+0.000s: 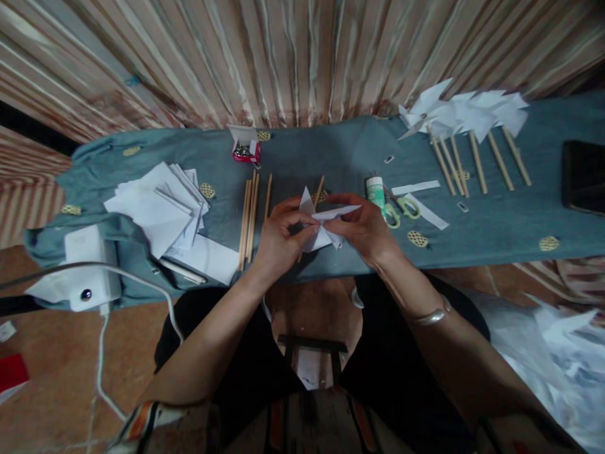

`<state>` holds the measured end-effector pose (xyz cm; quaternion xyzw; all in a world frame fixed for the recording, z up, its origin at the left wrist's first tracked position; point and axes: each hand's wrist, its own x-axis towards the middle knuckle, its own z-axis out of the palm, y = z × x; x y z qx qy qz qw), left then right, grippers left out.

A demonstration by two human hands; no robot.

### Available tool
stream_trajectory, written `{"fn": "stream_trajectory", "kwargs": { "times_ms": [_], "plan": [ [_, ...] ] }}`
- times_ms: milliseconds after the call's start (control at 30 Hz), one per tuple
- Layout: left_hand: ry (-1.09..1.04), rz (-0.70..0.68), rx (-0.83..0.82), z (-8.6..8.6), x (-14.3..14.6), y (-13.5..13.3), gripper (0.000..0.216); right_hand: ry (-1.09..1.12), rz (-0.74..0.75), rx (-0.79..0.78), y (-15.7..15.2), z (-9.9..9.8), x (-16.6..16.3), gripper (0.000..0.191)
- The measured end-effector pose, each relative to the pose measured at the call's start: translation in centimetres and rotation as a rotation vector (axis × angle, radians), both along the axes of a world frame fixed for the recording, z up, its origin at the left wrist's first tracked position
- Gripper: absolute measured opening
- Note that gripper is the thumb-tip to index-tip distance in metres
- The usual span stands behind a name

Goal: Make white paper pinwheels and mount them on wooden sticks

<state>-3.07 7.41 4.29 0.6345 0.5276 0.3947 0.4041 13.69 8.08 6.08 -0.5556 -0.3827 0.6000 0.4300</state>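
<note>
Between my two hands is a white paper pinwheel (pixel 322 238) with its corners folded toward the middle. My left hand (pixel 285 238) pinches it near the centre from the left. From the right, my right hand (pixel 366 230) closes on its folded edge, thumb at the centre. A wooden stick (pixel 319 189) lies under the paper, only its ends showing. To the left are several loose sticks (pixel 249 214) side by side. Nearest my right hand stand a green and white glue bottle (pixel 375 194) and green-handled scissors (pixel 401 209).
At the left lie a stack of white paper (pixel 158 205), a pen (pixel 182 271) and a white power box (pixel 92 265) with cables. A small red box (pixel 246 150) holds metal pins. Finished pinwheels (pixel 466 116) lie at the back right, near a dark device (pixel 583 176). Paper strips (pixel 428 211) lie beside the scissors.
</note>
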Motion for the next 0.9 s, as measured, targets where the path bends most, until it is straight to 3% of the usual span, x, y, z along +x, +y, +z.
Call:
{"fn": "stream_trajectory", "kwargs": {
  "times_ms": [900],
  "plan": [
    [-0.027,0.051,0.038,-0.54,0.47,-0.22,0.001,0.004,0.035,0.052,-0.18,-0.27,-0.01,0.039]
  ]
}}
